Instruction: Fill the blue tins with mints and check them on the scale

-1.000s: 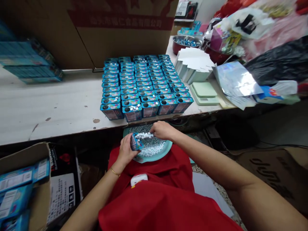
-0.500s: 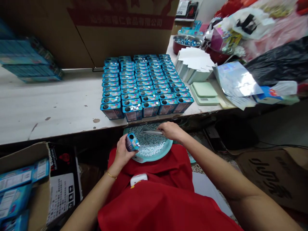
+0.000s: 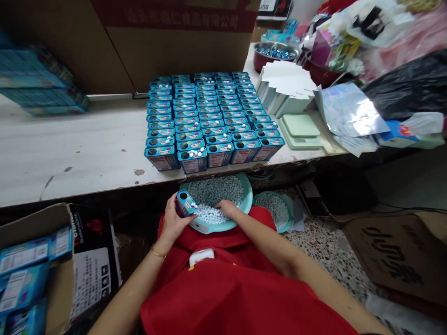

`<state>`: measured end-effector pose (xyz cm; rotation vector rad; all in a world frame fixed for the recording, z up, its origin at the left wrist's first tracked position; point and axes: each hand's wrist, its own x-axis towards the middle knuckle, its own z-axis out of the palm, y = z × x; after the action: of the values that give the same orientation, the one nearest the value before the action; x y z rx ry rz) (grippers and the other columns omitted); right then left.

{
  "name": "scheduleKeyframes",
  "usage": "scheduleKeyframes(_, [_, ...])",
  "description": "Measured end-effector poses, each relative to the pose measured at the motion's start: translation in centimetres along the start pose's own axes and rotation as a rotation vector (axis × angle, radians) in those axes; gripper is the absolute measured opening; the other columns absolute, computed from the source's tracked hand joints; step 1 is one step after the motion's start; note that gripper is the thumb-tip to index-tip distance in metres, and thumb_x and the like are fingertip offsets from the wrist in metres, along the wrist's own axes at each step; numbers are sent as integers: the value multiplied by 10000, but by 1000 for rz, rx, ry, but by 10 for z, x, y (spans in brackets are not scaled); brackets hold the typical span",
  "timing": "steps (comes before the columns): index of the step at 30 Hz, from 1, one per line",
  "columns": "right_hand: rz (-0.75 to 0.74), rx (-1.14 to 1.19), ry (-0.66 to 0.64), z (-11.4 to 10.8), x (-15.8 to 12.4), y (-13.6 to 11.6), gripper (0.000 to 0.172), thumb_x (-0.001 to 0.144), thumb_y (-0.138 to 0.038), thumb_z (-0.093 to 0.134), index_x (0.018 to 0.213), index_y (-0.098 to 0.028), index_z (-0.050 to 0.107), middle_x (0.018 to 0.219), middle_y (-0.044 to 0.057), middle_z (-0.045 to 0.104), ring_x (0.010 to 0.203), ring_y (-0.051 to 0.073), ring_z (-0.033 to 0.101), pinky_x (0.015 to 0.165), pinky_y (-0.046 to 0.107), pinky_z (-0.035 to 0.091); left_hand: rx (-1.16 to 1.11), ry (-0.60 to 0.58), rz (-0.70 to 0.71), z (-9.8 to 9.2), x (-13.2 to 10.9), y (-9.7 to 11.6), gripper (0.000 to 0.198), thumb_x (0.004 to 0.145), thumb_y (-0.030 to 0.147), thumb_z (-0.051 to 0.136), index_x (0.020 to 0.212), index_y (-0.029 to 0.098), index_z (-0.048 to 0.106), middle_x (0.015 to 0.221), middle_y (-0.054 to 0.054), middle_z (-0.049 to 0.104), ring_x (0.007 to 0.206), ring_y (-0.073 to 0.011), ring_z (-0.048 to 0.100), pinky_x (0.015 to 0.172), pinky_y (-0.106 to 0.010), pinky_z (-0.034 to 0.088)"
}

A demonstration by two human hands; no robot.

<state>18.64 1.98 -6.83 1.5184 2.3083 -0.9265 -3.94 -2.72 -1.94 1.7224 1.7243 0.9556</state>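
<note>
My left hand (image 3: pixel 172 219) grips a small blue tin (image 3: pixel 185 203) with a round hole on top, tilted over the near rim of a teal bowl (image 3: pixel 246 204) on my lap. The bowl is full of small white candies (image 3: pixel 216 195). My right hand (image 3: pixel 226 209) rests in the candies beside the tin, fingers curled down into them; what they hold is hidden. A few candies lie on the tin's top.
Several rows of identical blue tins (image 3: pixel 209 116) stand on the white table (image 3: pixel 77 149). A green scale (image 3: pixel 301 130), white folded cartons (image 3: pixel 286 90) and bags lie to the right. A second teal bowl (image 3: pixel 274 209) sits lower right. An open cardboard box (image 3: pixel 31 260) is at left.
My right hand came back from the bowl's far side to the near side next to the tin. The tin stayed tilted in my left hand. The camera tipped down slightly.
</note>
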Motion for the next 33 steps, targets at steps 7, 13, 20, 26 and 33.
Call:
scheduleKeyframes(7, [-41,307,30,-52,-29,26,369,712,-74,477,1013,-170,668,809,-11,690,751,125,596,640,178,424,24,15,20,-1,2,3,881,544,389,738,1284,210,294,1242,-113,426,1153,-269,439,965,-429,366])
scheduleKeyframes(13, [-123,451,61,-121,-60,2,347,681,-106,495,963,-148,693,754,1,688,691,130,586,582,182,393,83,-77,114,12,8,19,868,541,341,736,1280,201,304,1251,-123,422,1170,-300,409,988,-467,323])
scheduleKeyframes(20, [-65,-161,93,-166,-71,-55,326,709,-129,486,939,-215,699,960,76,682,921,223,605,735,260,427,173,-82,183,21,5,23,871,551,339,727,1291,184,296,1258,-128,424,1167,-302,400,982,-455,334])
scheduleKeyframes(26, [-42,-346,107,-178,-70,-100,319,755,-168,490,1029,-111,643,989,183,653,943,247,605,808,333,434,177,-81,196,21,5,22,863,573,335,714,1301,196,272,1265,-131,415,1171,-309,398,981,-478,321])
scheduleKeyframes(33, [-24,-317,150,-177,-78,-67,294,769,-169,463,980,-170,668,967,129,666,948,232,598,800,305,422,112,-38,98,13,6,22,860,549,361,732,1277,179,310,1236,-134,428,1177,-300,403,985,-451,332])
